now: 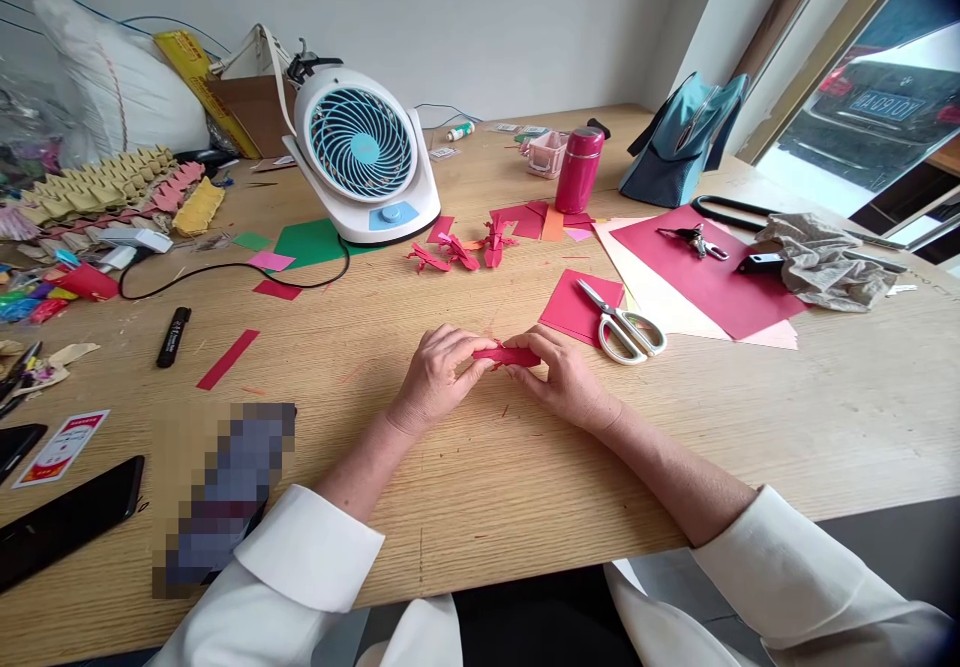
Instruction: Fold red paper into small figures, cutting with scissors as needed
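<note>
Between my two hands, just above the wooden table (480,487), is a small folded piece of red paper (511,356). My left hand (442,372) pinches its left end between thumb and fingers. The right end is gripped the same way by my right hand (564,377). Small cut edges stick up from the paper's middle. Beyond my hands lie several folded red paper figures (495,241). Silver scissors with white handles (631,335) rest to the right, partly on red paper squares (574,309).
A white fan (367,157) stands at the back, its black cord running left. Behind right are a pink flask (580,172) and a teal bag (684,137). Large red sheets (697,267) with keys lie at right. A black marker (174,337) and phones (67,522) are at left.
</note>
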The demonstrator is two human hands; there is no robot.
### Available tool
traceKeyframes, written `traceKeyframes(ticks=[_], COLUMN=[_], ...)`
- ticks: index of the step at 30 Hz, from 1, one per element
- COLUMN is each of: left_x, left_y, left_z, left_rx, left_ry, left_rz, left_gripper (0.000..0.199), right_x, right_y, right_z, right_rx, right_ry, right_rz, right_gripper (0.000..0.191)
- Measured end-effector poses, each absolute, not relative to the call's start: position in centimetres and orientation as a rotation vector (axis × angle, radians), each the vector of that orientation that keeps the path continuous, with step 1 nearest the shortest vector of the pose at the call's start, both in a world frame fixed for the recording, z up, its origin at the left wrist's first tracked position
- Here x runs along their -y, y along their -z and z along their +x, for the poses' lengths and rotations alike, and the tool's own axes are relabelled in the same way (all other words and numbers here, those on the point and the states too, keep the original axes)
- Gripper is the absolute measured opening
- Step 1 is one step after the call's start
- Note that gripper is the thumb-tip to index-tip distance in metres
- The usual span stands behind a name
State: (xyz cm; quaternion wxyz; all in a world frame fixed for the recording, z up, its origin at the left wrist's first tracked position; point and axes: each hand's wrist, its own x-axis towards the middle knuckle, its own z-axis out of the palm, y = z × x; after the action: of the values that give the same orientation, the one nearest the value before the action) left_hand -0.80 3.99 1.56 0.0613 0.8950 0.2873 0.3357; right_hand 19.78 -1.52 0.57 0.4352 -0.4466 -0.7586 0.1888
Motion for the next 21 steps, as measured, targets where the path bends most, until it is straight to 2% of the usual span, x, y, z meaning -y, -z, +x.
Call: traceKeyframes(ticks=[10, 21], left_x=[-4.00, -3.75], left_y=[-1.85, -2.06], left_z=[-0.86, -0.99], left_rx=[-0.846, -0.869], left_ry=[-0.963, -0.921], left_rz=[2.722, 2.840], left_gripper=[0.015, 0.015], right_x=[1.60, 1.66], right_y=[-0.34, -0.33], right_z=[19.49, 19.65], right_rx=[1.847, 1.958], right_ry=[-0.515, -0.413], right_rz=[-1.094, -1.127], right_gripper=[0.020, 0.028])
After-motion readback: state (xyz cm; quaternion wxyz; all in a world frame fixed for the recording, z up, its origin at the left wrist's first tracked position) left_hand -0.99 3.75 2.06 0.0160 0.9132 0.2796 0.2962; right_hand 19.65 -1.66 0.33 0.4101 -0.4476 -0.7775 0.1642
